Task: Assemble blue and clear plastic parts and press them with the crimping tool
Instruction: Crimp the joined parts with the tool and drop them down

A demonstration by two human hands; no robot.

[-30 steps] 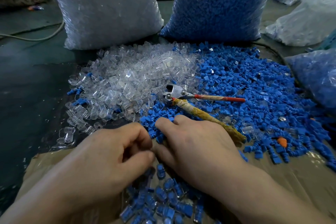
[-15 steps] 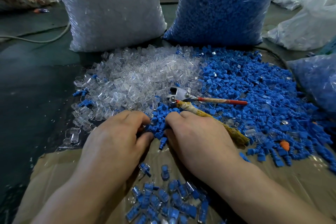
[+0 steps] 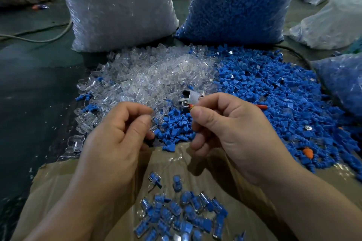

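Observation:
My left hand (image 3: pixel 121 129) is raised over the near edge of the heaps, thumb and forefinger pinched on a small clear part (image 3: pixel 153 128). My right hand (image 3: pixel 231 129) is curled beside it, thumb pressed to the forefinger; what it holds is hidden. Behind them lie a heap of clear parts (image 3: pixel 156 76) and a wider heap of blue parts (image 3: pixel 274 94). The crimping tool (image 3: pixel 191 97) lies between the heaps, its metal head showing above my right thumb and its handles mostly hidden by that hand. Several joined blue-and-clear pieces (image 3: pixel 182 215) lie on the cardboard (image 3: pixel 78 182) below my wrists.
A tall sack of clear parts (image 3: pixel 117 6) and a sack of blue parts (image 3: pixel 239 2) stand at the back. Another blue-filled bag (image 3: pixel 342 80) sits at the right. A cable (image 3: pixel 39 39) runs over the dark floor on the left. An orange piece (image 3: pixel 308 152) lies among the blue parts.
Both hands have lifted out of the blue heap and drawn slightly apart, fingers now pinched. The tool has stayed where it lay.

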